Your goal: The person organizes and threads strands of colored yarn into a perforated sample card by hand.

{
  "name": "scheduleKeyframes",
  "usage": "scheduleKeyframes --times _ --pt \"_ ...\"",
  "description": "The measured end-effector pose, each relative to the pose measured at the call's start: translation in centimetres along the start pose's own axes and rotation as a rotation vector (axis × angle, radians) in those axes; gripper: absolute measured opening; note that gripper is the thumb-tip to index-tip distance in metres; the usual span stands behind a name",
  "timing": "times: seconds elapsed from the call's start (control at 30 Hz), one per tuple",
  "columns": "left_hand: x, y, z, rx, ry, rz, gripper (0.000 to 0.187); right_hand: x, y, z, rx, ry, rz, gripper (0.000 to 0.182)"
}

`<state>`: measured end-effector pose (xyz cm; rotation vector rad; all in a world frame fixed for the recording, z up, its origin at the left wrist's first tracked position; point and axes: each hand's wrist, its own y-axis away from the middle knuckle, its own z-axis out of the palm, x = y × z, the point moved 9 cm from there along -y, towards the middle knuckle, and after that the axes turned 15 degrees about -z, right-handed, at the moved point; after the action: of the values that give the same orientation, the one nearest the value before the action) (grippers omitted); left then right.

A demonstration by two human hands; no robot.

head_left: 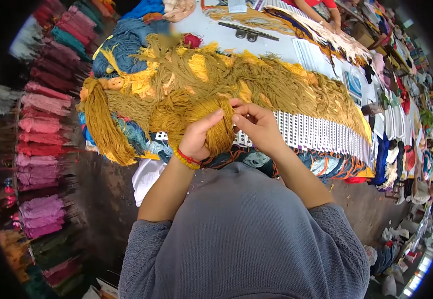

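My left hand (200,135) is wrapped round a bundled skein of golden-brown yarn (220,130), thumb across its front, above the table edge. At the skein's upper right side, my right hand (258,126) pinches with thumb and forefinger, close to my left fingertips. The exact strand in that pinch is too fine to make out. Beneath and beyond both hands lies a wide layer of olive and yellow yarn (281,82). Another mustard skein (102,122) hangs over the table's left edge.
A row of white cards with dark holes (321,133) runs along the front of the table. Blue yarn (122,47) is piled at the back left, near a black metal clip bar (249,33). Another person's hand (336,26) works across the table. Pink skeins (44,124) hang at left.
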<state>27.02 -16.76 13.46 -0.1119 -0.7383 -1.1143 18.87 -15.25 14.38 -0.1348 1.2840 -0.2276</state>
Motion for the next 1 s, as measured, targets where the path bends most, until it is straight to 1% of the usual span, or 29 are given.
scheduleKeyframes --times 0.07,0.1,0.13,0.2,0.27,0.33,0.4,0.47,0.53,0.6,0.7,0.77,0.8,0.9,1.0 --pt "0.3 0.3 -0.4 0.066 0.06 0.043 0.039 -0.7 0.0 0.0 -0.009 0.057 0.005 0.008" --pt "0.4 0.3 -0.3 0.077 0.058 0.054 0.039 -0.9 0.1 -0.1 0.013 0.055 -0.002 0.008" --pt "0.6 0.5 -0.5 0.143 0.025 0.084 0.037 -0.7 0.1 -0.2 0.002 0.047 -0.001 0.008" --pt "1.0 0.8 -0.7 0.26 -0.042 0.159 0.036 -0.5 0.1 -0.9 -0.064 0.305 -0.027 0.009" --pt "1.2 1.1 -0.1 0.269 -0.047 0.199 0.035 -1.2 0.0 -0.5 -0.073 0.301 -0.074 0.01" --pt "1.3 1.3 0.5 0.275 -0.049 0.243 0.034 -1.3 0.0 -0.3 -0.129 0.321 -0.044 0.009" --pt "1.3 1.6 0.3 0.37 -0.041 0.283 0.033 -1.5 -0.1 -0.5 -0.156 0.306 -0.05 0.008" --pt "1.2 1.5 0.7 0.384 -0.038 0.287 0.033 -0.8 0.0 -1.3 -0.136 0.207 -0.009 0.008" --pt "0.6 1.0 1.3 0.381 0.029 0.255 0.034 -1.5 0.1 -1.9 -0.13 0.147 0.009 0.006" --pt "0.3 0.4 1.8 0.391 0.013 0.257 0.035 -2.2 0.3 -2.6 -0.114 0.113 0.007 0.005" --pt "-0.1 -0.6 3.1 0.41 -0.033 0.265 0.033 -2.5 0.9 -4.3 -0.111 0.145 0.028 0.007" --pt "-0.7 -1.6 4.3 0.382 -0.034 0.211 0.032 -3.2 1.2 -5.5 -0.088 0.175 -0.013 0.006" --pt "-1.1 -2.3 4.5 0.379 -0.001 0.19 0.031 -4.0 1.4 -6.1 -0.064 0.182 0.015 0.008" --pt "-1.8 -4.3 7.3 0.306 -0.035 0.141 0.031 -6.6 2.0 -8.4 -0.014 0.382 -0.131 0.008" --pt "-2.8 -6.4 9.4 0.214 -0.035 0.083 0.03 -7.6 3.1 -11.1 0.067 0.392 -0.128 0.008"
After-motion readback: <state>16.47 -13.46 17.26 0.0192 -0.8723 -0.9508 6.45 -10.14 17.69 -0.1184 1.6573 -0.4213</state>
